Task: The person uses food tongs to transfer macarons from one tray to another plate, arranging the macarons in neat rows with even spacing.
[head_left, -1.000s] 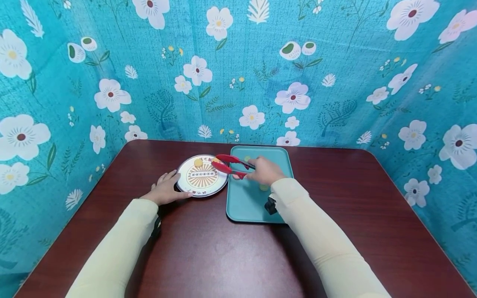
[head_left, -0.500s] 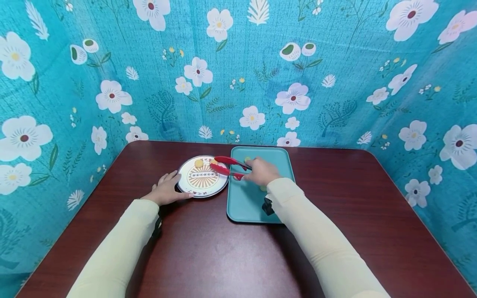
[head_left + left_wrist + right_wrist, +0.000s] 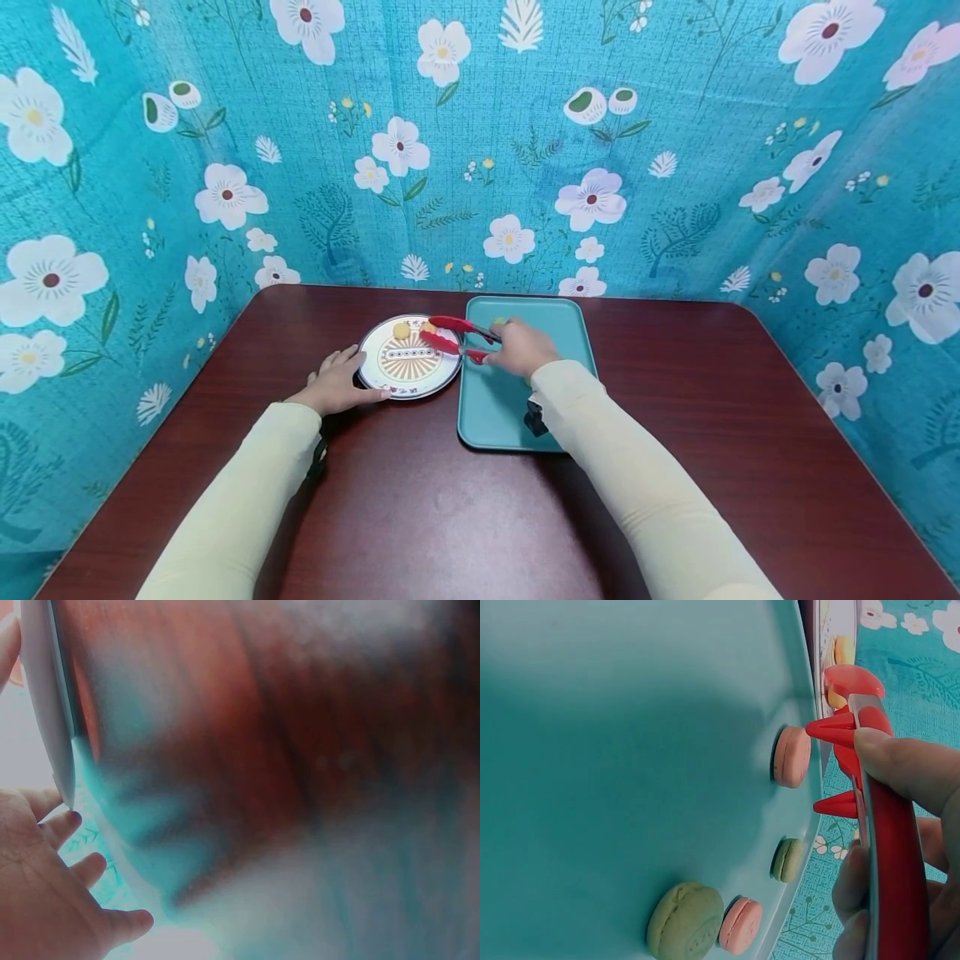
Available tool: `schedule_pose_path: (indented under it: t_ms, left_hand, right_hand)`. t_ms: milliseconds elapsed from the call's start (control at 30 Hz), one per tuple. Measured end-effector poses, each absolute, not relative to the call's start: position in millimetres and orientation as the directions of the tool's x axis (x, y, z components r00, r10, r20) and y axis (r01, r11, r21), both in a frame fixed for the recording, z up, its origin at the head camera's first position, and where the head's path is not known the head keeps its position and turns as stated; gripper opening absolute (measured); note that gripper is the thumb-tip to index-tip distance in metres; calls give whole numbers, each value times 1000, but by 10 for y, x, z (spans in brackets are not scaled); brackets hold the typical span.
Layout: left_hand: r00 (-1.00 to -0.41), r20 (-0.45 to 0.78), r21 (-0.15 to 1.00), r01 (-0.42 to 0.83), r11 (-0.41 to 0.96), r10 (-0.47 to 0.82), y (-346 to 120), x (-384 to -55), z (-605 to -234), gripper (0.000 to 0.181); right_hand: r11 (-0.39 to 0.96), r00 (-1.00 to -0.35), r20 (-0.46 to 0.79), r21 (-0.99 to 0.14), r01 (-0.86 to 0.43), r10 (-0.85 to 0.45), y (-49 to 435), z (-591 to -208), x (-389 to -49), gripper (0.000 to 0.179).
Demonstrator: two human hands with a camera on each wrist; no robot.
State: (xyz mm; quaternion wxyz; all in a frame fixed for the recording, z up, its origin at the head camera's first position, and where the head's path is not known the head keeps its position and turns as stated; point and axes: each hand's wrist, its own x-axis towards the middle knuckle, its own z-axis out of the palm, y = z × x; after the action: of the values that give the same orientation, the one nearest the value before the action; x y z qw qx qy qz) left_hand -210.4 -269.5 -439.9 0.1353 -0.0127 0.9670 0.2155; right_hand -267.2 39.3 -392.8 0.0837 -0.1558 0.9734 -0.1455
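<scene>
My right hand (image 3: 522, 348) grips red-and-metal tongs (image 3: 891, 847) above the teal tray (image 3: 495, 417). The red heads of the tongs reach over the right side of a white patterned plate (image 3: 408, 385). A yellow macaron (image 3: 428, 328) shows at the heads; I cannot tell whether they pinch it. Another yellow macaron (image 3: 402, 331) lies on the plate to its left. My left hand (image 3: 335, 383) rests at the plate's left rim, fingers spread, thumb along the front edge. In the left wrist view these fingers touch the rim.
On the tray, in the right wrist view, lie a large green macaron (image 3: 686, 922), a small green macaron (image 3: 787, 860) and two pink macarons, one upper (image 3: 792, 757), one lower (image 3: 740, 925). A dark wooden table (image 3: 420, 500) bears everything; a floral curtain (image 3: 480, 150) hangs behind.
My right hand and the tongs have shifted slightly left and down, further over the plate. My left hand stays at the plate's rim.
</scene>
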Motion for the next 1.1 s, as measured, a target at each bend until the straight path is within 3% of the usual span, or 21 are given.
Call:
schedule_pose_path:
  t_ms: [1100]
  left_hand:
    - [-963, -269, 422, -87, 902, 34, -2691, -2091, -4386, 112]
  right_hand:
    - [913, -935, -100, -273, -302, -339, 324, -3937, -2683, 57]
